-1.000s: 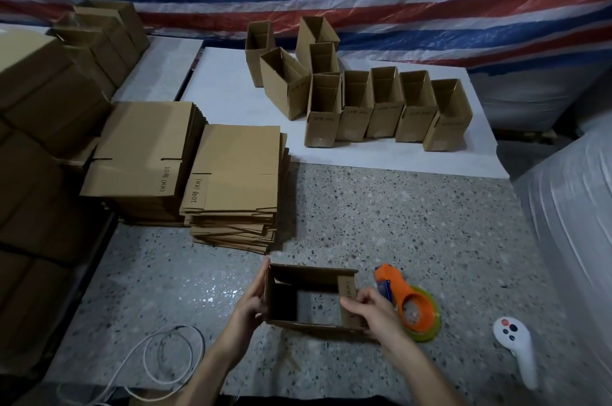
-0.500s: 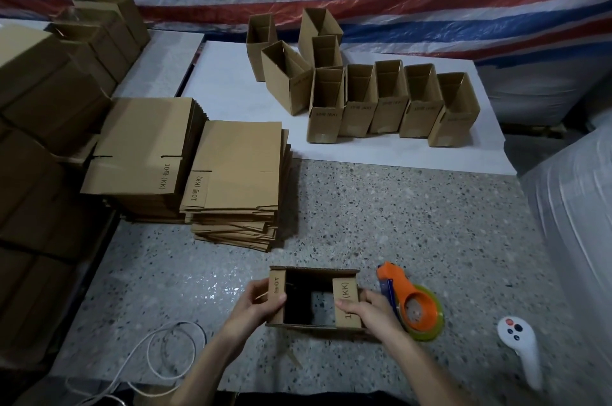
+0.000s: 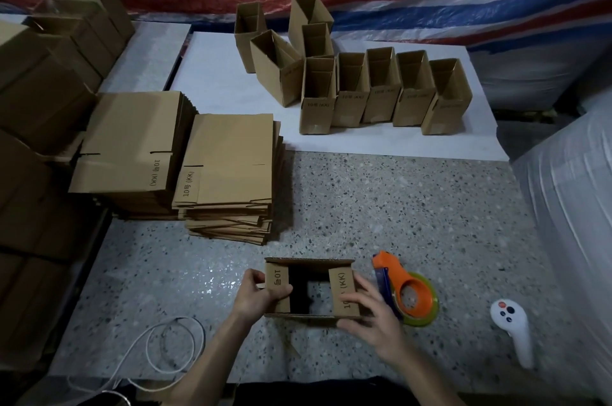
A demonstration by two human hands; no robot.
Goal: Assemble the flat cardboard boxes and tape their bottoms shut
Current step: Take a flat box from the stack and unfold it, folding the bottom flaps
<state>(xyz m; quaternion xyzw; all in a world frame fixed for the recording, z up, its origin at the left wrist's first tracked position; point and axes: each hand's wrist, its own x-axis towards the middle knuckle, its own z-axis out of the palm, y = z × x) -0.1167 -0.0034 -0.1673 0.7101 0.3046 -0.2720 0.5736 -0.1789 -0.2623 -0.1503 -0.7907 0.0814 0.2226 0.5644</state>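
Two hands on one box (image 3: 309, 264), lower centre.
I see my left hand (image 3: 256, 296) gripping its left flap, right hand (image 3: 372, 311) gripping its right; tape dispenser (image 3: 409, 294) just beside.

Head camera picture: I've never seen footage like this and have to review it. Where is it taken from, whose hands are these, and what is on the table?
There is no machine here. A person works with bare hands, and the single camera sits on their head, looking forward and down. That is why the left hand and right hand reach in from the bottom edge. Together they hold a small brown cardboard box, each keeping one short end flap folded inward; the middle gapes open. Beside it on the speckled grey stone table lie an orange tape dispenser and a white handheld controller. Further left are two stacks of flat brown cardboard blanks. On the white board behind stand opened brown boxes.
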